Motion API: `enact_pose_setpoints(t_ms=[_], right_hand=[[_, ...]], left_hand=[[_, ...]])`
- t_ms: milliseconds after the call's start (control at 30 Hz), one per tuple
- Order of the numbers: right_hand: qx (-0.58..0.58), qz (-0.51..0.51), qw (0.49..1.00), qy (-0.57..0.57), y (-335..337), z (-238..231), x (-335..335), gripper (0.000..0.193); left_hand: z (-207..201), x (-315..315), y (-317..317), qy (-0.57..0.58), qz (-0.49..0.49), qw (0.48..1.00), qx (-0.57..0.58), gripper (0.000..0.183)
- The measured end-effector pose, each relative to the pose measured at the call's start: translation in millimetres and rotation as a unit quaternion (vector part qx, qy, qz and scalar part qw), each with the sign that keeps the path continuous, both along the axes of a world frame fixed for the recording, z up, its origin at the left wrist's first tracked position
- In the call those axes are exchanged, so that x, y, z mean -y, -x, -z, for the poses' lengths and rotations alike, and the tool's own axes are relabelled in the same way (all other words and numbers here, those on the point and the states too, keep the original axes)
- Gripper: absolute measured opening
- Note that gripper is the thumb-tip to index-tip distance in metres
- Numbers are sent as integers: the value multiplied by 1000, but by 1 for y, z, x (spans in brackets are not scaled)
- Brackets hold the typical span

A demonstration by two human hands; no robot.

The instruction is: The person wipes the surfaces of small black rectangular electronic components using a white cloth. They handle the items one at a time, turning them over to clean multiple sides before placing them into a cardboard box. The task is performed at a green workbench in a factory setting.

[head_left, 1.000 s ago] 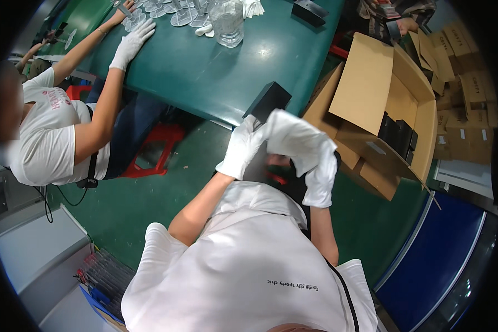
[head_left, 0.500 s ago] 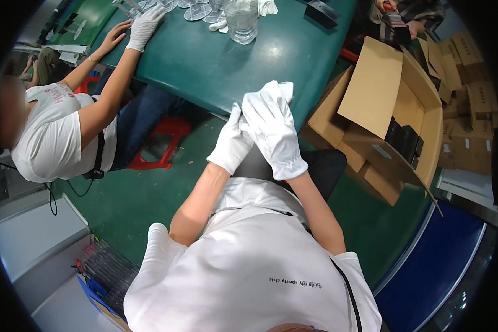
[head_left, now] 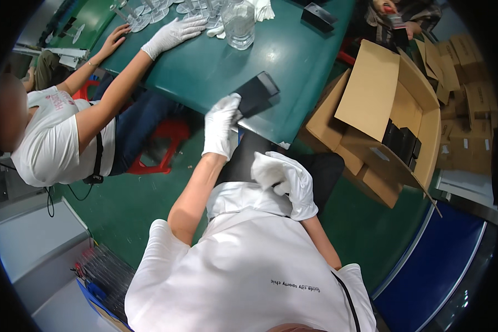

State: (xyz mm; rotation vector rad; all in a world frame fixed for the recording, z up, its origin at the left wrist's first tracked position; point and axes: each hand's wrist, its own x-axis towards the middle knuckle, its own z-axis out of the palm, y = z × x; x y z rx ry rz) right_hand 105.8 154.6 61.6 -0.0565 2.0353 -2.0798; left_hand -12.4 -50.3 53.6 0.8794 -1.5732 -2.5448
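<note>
My left hand (head_left: pixel 221 122), in a white glove, grips a black box (head_left: pixel 254 95) by its near end. The box is tilted over the corner of the green table (head_left: pixel 205 80), and its far end looks shiny. Lower down, above my lap, my gloved right hand (head_left: pixel 297 191) is closed on a crumpled white cloth (head_left: pixel 266 169). Some of its fingers are hidden by the cloth and the glove's folds.
On the table stand a clear glass jar (head_left: pixel 239 27), white cloths, clear round-based stands (head_left: pixel 196 8) and another black piece (head_left: pixel 318 18). A co-worker's gloved hand (head_left: pixel 174 36) rests at left. An open carton (head_left: pixel 365 83) with black boxes stands at right.
My hands have come apart. The left now shows the black box; the right has drawn back toward my lap with the cloth. The co-worker's gloved hand has shifted right.
</note>
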Motion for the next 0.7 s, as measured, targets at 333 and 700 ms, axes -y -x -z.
enact_pose_setpoints(t_ms=[333,700], right_hand=[[285,189,850,401,29,15,-7,65],[326,167,766,529,18,50,-29,67]], left_hand=[[25,47,49,97,-38,985,-134,49],[-13,-89,100,536,289,673,-420,29]])
